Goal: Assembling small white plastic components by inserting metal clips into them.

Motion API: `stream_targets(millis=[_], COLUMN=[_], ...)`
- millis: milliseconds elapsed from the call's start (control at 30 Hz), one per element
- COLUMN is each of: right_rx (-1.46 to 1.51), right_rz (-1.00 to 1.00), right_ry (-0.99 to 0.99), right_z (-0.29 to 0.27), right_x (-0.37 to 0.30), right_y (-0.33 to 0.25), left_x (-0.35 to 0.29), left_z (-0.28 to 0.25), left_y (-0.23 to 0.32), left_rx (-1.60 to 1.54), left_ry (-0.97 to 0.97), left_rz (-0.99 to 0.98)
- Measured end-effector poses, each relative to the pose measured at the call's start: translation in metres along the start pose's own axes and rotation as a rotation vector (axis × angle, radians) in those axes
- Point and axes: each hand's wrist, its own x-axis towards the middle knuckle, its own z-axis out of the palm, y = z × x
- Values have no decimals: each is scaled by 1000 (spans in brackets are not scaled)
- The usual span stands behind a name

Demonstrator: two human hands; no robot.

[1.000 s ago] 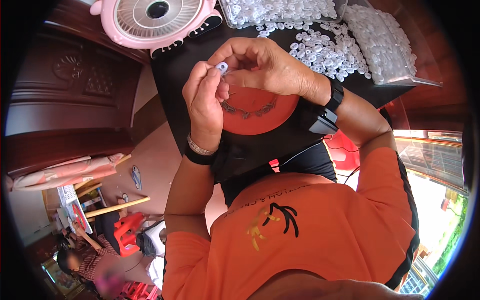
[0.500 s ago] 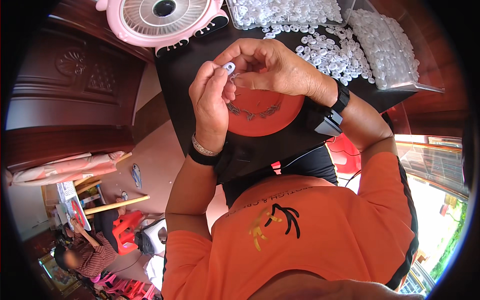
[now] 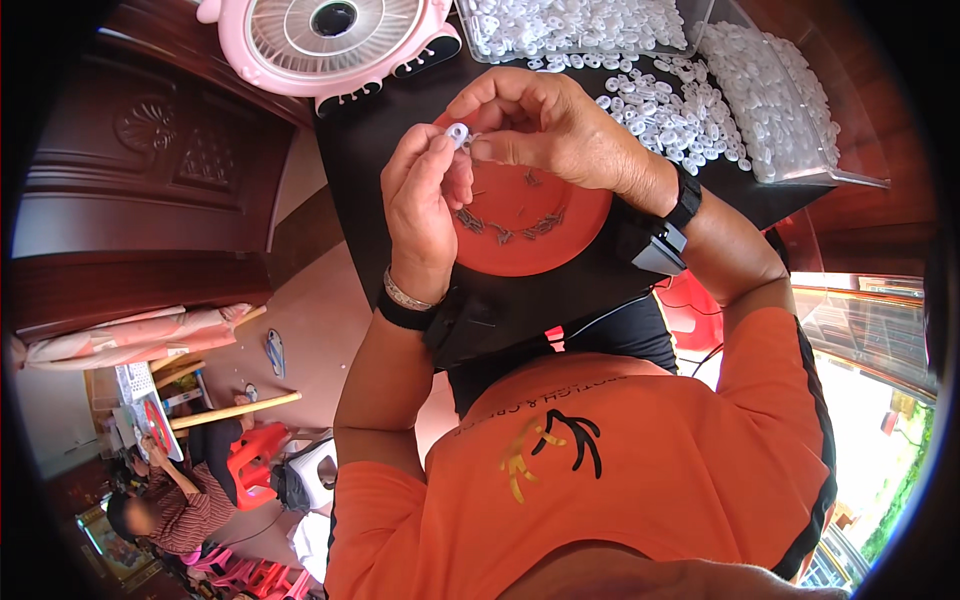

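Note:
Over the near side of an orange-red plate (image 3: pixel 560 245), my left hand (image 3: pixel 425 205) pinches a small white plastic piece (image 3: pixel 458 132) with a hole at its upper end. The piece stands up between thumb and fingers. My right hand (image 3: pixel 560 130) comes in from the right, its thumb and fingertips closed together right beside the piece. Whatever those fingertips grip is too small and too covered to make out. On the plate lie several small thin grey metal bits (image 3: pixel 500 232), spread in a curved row, with a few more near the far side (image 3: pixel 531 178).
Loose white oval pieces (image 3: pixel 660 110) lie on the black tabletop (image 3: pixel 350 150) past my right hand. Clear bins full of them stand behind (image 3: pixel 580 25) and at right (image 3: pixel 775 105). A pink fan (image 3: pixel 335 60) stands far left. Another person (image 3: pixel 180 510) sits at lower left.
Both hands keep nearly the same place and hold. The white piece has tilted slightly, and the right fingers have shifted a little beside it. The whole view has moved slightly.

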Motion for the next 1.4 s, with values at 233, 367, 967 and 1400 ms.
stream_targets(millis=[233,367,967,1400], right_rx=[-27,-10,-827,-970], right_rz=[-2,35,-6,-152], right_ry=[104,170,-7,-219], right_z=[0,1,-19,12], right_x=[-1,-2,-2,-2], right_y=[-1,-5,14,32], left_x=[-1,-3,3,12], left_z=[0,2,-5,-18], left_y=[-1,0,3,1], left_rx=[54,168,440,-90], left_ry=[16,16,61,44], left_rz=[73,121,189,-162])
